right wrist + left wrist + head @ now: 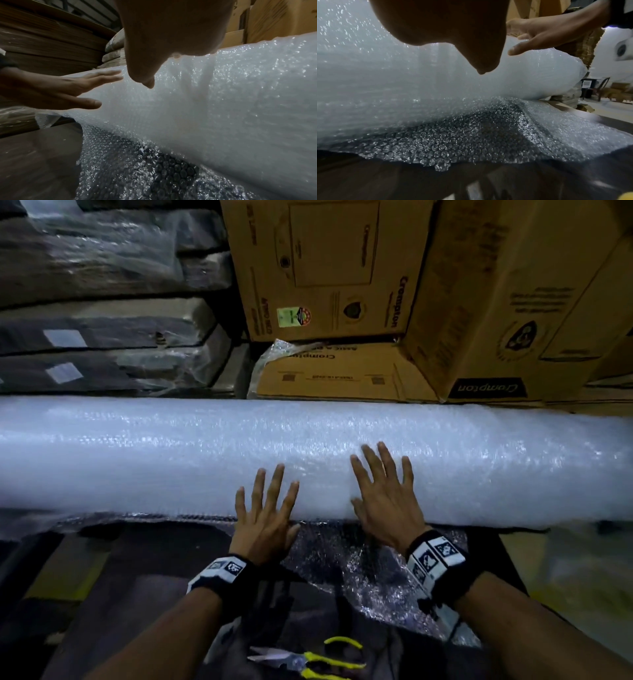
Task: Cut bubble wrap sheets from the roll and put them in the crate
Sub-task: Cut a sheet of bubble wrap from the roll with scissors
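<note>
Hands [265,518] flat on roll [137,453]

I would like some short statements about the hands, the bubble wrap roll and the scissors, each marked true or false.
1. Both hands lie flat with spread fingers on the bubble wrap roll: the left hand and the right hand. True.
2. The right hand holds the scissors. False: the scissors lie untouched near the person, between the forearms.
3. A loose sheet of bubble wrap extends from under the roll toward the person. True.
4. The roll stands upright on its end. False: it lies on its side across the view.
5. Cardboard boxes are stacked behind the roll. True.
</note>
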The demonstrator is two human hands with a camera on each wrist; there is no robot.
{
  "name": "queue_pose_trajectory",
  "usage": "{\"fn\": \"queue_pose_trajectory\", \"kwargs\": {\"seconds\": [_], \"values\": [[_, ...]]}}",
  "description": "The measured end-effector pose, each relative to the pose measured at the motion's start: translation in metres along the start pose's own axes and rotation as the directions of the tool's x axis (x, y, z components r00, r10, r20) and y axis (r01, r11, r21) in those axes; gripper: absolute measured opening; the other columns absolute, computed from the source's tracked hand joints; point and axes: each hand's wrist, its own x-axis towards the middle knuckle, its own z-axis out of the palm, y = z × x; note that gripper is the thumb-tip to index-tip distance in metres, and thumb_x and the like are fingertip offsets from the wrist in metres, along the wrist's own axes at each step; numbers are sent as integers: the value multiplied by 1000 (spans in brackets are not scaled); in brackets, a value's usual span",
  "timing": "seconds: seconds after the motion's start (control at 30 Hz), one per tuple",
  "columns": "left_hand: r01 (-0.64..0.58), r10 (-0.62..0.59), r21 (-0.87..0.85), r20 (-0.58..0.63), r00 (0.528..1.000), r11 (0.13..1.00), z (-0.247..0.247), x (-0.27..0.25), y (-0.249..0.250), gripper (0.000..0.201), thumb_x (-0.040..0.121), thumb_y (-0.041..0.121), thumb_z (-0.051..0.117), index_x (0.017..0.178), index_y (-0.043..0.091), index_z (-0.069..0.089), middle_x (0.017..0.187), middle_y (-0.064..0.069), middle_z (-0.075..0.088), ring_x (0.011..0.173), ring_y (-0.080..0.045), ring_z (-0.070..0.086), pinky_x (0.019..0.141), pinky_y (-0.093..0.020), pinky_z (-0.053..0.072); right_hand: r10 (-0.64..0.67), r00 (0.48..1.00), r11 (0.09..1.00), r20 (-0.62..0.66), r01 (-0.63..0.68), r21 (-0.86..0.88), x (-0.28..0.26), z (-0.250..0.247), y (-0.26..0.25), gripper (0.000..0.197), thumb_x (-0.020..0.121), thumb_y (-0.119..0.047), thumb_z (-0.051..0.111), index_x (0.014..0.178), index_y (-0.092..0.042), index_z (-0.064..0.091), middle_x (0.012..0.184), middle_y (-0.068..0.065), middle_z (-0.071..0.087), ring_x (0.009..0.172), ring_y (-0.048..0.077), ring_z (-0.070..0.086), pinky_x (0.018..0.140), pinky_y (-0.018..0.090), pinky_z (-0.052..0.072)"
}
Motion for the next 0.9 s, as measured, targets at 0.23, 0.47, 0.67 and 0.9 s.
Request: {"fn": "queue_pose_trajectory", "kwargs": {"seconds": [0.23,0.47,0.67,0.9], "values": [[35,-35,25,-19,999,999,3,15,2,94,84,56,64,159,19,20,166,-15,1,152,-42,1,113,-69,15,19,998,1000,-67,-17,27,0,10,6,76,93,-41,57,156,-12,27,166,17,9,153,38,2,116,68,15],[-181,181,10,-45,982,983,43,-56,-9,84,78,44,71,151,13,42,163,-15,21,150,-41,17,113,-66,22,-22,1000,997,-6,22,72,-108,56,3,69,86,-51,57,143,-14,47,157,17,34,147,39,27,113,66,24],[-134,132,27,70,989,991,62,-63,-10,76,82,43,52,151,13,41,164,-14,19,151,-40,14,115,-65,20,23,949,999,316,-15,-29,-159,91,-3,99,53,-67,82,131,-11,61,151,21,43,144,42,33,107,74,24],[-87,86,9,70,994,996,70,-50,10,85,78,39,57,155,13,32,166,-11,11,152,-36,10,117,-63,15,107,971,994,214,-110,0,-151,96,-9,80,62,-49,84,129,-16,56,148,17,45,141,40,39,107,68,28]]}}
